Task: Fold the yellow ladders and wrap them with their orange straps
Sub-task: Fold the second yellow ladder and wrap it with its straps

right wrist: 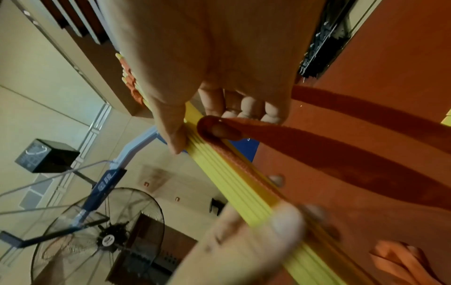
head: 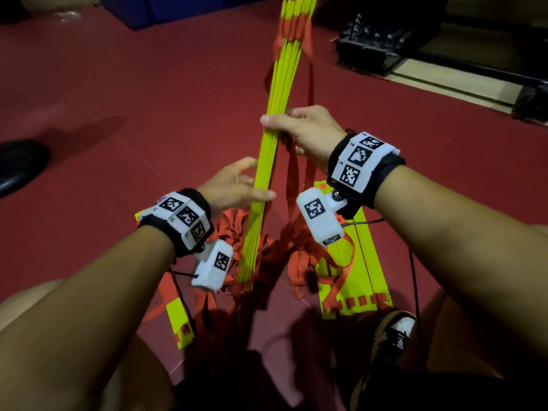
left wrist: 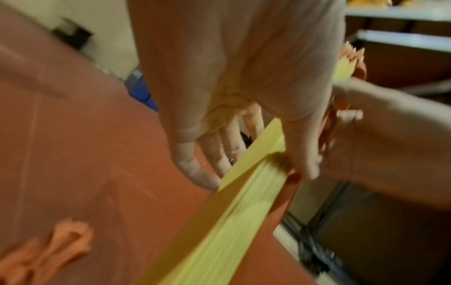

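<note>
A bundle of folded yellow ladder rungs (head: 271, 137) stands tilted, its lower end among the orange straps (head: 234, 232) heaped on the red floor. My right hand (head: 296, 126) grips the bundle at mid-height, thumb across the front and fingers curled behind. In the right wrist view an orange strap loop (right wrist: 219, 131) lies against the rungs (right wrist: 231, 173) under those fingers. My left hand (head: 237, 185) holds the bundle lower down, thumb on the rung edges and fingers on the flat face (left wrist: 244, 173). More straps (head: 293, 173) hang beside the bundle.
A second yellow ladder (head: 355, 262) lies flat on the floor at the right and another piece (head: 178, 321) at the left. A black shoe (head: 17, 164) is at far left, my own shoe (head: 394, 330) lower right. Dark equipment (head: 370, 40) stands upper right.
</note>
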The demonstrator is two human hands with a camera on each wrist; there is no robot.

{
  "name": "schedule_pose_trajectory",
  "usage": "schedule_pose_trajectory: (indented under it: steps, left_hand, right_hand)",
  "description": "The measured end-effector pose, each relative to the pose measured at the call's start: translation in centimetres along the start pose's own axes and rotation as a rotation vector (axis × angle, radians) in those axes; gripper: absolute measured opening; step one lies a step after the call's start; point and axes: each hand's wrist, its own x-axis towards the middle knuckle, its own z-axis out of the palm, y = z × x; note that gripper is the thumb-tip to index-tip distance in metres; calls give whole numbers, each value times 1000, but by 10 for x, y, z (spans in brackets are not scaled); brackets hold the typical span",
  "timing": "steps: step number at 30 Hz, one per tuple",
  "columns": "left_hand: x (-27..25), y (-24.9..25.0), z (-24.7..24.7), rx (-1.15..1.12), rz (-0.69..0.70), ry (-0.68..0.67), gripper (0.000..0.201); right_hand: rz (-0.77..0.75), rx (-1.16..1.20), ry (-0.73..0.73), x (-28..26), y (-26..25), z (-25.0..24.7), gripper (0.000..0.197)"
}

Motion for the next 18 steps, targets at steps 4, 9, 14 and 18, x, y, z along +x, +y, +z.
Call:
schedule_pose_trajectory:
  steps: [4, 9, 14, 18]
  left_hand:
    - [-1, 10, -1, -167, 72, 75, 49]
    - [2, 3, -3, -171, 63, 84, 56]
    - [4, -6, -3, -12, 15, 53, 49]
    - [6, -12, -4, 112, -20, 21, 34]
  right_hand:
    - [-1, -93, -87, -7, 10, 12, 49]
    - [21, -134, -157, -12, 11, 9, 23]
    - [84, -79, -165, -10, 9, 13, 31]
    - [92, 10, -170, -10, 4, 10, 27]
